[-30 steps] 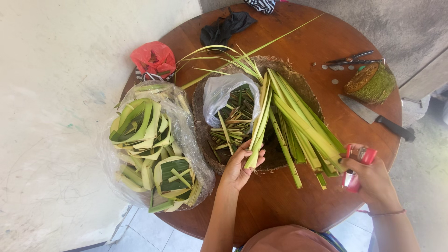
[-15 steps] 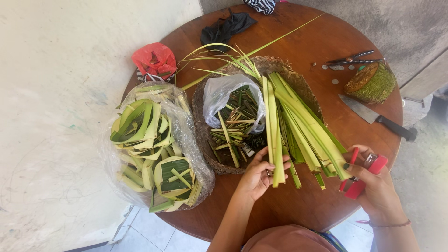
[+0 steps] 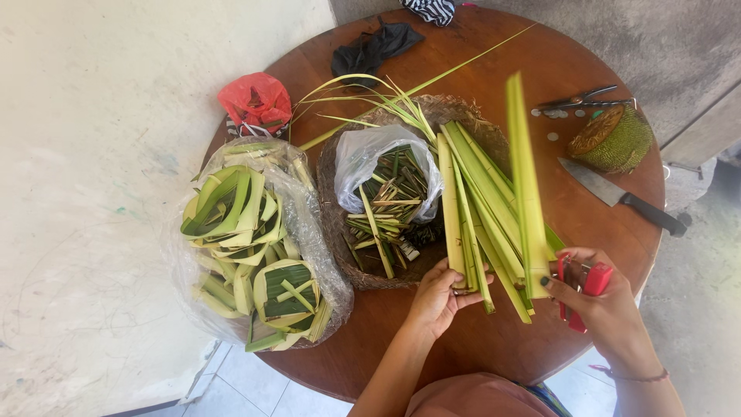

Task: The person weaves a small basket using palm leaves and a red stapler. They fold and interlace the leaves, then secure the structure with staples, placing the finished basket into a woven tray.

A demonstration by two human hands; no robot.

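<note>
Yellow-green palm leaf strips [image 3: 494, 208], a red stapler [image 3: 584, 287], red bag [image 3: 255, 99], black-and-white striped cloth [image 3: 432, 9].

On the round wooden worktop [image 3: 463, 340], a clear plastic bag of folded leaf pieces [image 3: 247, 239] sits at nine o'clock, with a red plastic bag [image 3: 255, 99] at ten o'clock. A black cloth [image 3: 374, 45] lies at twelve o'clock. At two to three o'clock lie scissors [image 3: 583, 96], coins [image 3: 554, 116], a green woven pouch [image 3: 615, 139] and a black-handled knife [image 3: 621, 197].

One knife [image 3: 621, 199], one red bag [image 3: 255, 99] (knotted), four coins [image 3: 555, 117].
</note>
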